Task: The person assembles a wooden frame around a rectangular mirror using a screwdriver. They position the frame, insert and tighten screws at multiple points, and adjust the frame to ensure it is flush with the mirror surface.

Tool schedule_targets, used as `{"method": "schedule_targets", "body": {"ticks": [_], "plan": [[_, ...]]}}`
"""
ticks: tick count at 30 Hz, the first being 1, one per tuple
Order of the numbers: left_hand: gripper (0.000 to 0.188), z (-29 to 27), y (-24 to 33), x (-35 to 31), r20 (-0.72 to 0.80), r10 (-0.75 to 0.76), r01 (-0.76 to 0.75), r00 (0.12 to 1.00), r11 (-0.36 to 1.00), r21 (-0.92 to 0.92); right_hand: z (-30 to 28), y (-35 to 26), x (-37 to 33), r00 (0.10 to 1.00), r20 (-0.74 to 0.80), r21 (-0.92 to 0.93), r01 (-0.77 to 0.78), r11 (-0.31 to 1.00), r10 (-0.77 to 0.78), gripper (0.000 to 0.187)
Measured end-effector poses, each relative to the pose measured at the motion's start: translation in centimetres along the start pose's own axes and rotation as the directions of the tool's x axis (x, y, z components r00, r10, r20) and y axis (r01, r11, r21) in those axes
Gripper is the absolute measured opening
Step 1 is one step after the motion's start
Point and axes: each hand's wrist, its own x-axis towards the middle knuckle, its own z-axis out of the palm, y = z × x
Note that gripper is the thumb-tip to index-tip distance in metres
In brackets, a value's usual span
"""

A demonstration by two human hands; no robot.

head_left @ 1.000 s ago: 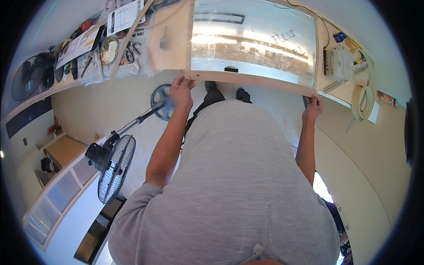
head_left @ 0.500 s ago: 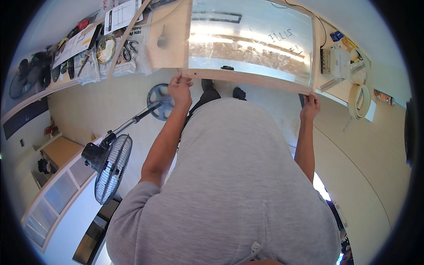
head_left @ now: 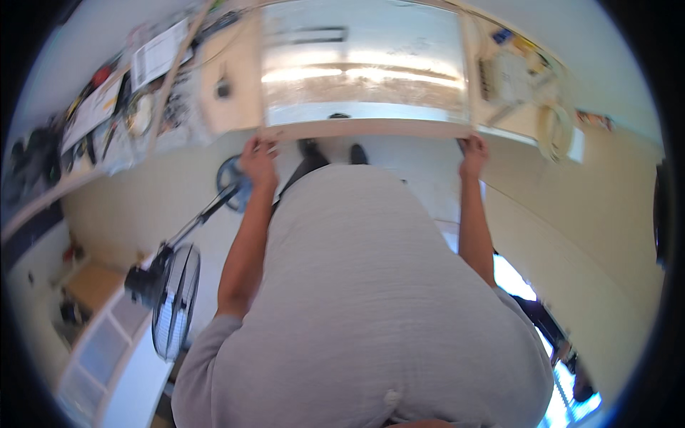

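Panel (head_left: 364, 89) lies on tabletop (head_left: 230, 107); its front edge now reads level vs. sloped prev., prob. head motion, so work stage approx. unchanged. L hand (head_left: 259, 160) and R hand (head_left: 472, 155): grips closed, pinching front corners; finger detail blurred.

Grey short-sleeved shirt (head_left: 364, 285), dark trousers (head_left: 305, 173), 2 dark shoes (head_left: 358, 153)

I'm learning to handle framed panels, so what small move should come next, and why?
Perhaps nudge the wooden strip gently with both hands together: the left hand is at its left end and the right hand at its right, so an even touch seems less likely to skew it along the shiny panel's front edge.
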Motion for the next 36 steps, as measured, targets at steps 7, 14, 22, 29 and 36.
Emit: {"method": "schedule_targets", "body": {"ticks": [7,14,22,29,36], "plan": [[0.032,-0.9,0.3,-0.2,0.141,0.121,-0.133,0.983,0.988,0.076,0.8,-0.9,-0.8,1.000,-0.006,0.034,0.018,0.999,-0.018,0.017],[0.031,-0.7,1.2,-0.6,0.130,0.078,-0.098,0.988,0.983,0.153,2.1,-2.4,-1.3,0.998,-0.057,0.019,-0.032,0.999,0.033,0.016],[0.032,-0.9,2.0,0.6,0.113,-0.135,0.113,0.984,0.977,0.179,4.8,-1.5,-2.8,0.961,-0.260,-0.044,0.080,0.996,-0.089,0.020],[0.028,-0.4,4.4,2.2,0.167,-0.351,0.295,0.921,0.911,0.288,6.7,-1.3,-3.9,0.929,-0.368,0.115,0.069,0.991,-0.022,0.024],[0.025,0.3,6.3,2.8,-0.013,-0.393,0.358,0.919,0.823,0.440,8.2,-1.3,-4.0,0.901,-0.426,0.319,0.068,0.945,0.079,0.032]]}}
